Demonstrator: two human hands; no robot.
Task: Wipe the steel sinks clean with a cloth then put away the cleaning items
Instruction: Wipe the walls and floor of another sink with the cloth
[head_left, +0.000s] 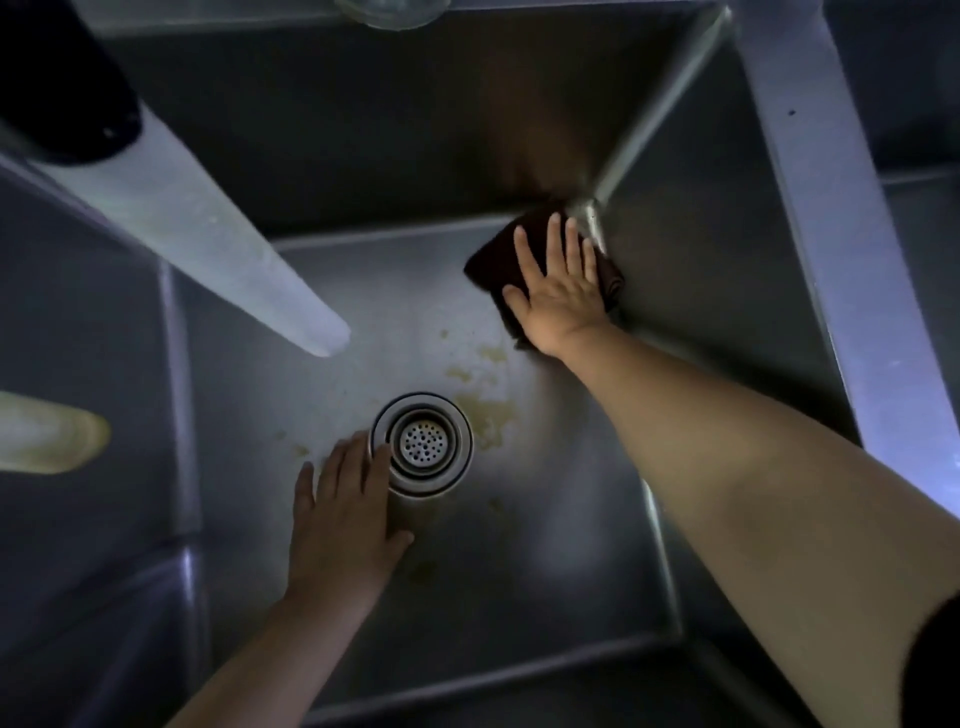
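I look straight down into a deep steel sink (322, 156). My right hand (558, 283) lies flat with straight fingers on a dark brown cloth (493, 254), pressing it onto the sink floor in the far right corner. My left hand (345, 512) rests open on the sink floor, its fingertips touching the rim of the round drain strainer (423, 441). Yellowish stains (485, 410) spot the floor between the drain and the cloth.
A pale faucet spout (218, 239) reaches in from the upper left above the basin. A blurred yellowish object (52, 434) shows at the left edge. A steel divider (831, 208) on the right separates a second basin (919, 218). A glass rim (389, 10) shows at the top.
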